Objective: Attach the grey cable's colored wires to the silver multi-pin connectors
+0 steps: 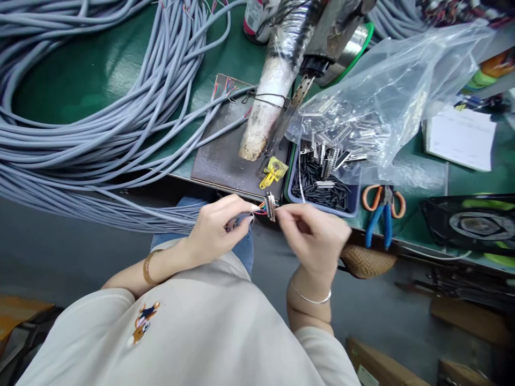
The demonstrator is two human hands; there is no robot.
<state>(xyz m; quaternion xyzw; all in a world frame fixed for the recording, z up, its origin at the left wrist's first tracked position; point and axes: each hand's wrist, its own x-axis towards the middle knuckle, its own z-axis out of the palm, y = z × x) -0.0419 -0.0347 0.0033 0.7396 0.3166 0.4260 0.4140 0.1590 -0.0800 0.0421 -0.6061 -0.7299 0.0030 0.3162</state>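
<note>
My left hand [221, 225] is closed in a pinch on the thin coloured wires [261, 208] at a grey cable's end. The wires lead to a metal D-sub connector [270, 206] between my two hands, just off the bench edge. My right hand [316, 230] is closed too, its fingertips at the connector's right side, pinching its edge. Just beyond lies a small yellow clip-like piece [273, 172] on a dark board [209, 161]. To the right, a blue bin [352, 206] holds small black sleeves [322, 187] and loose connectors.
Bundled grey cables [120, 145] cover the left side. A wrapped tube [265, 107] and soldering iron [295, 102] overhang the board. A clear bag of connectors [354, 128] rests over the bin. Pliers [384, 212], white paper [461, 136] and a black fan [478, 225] lie right.
</note>
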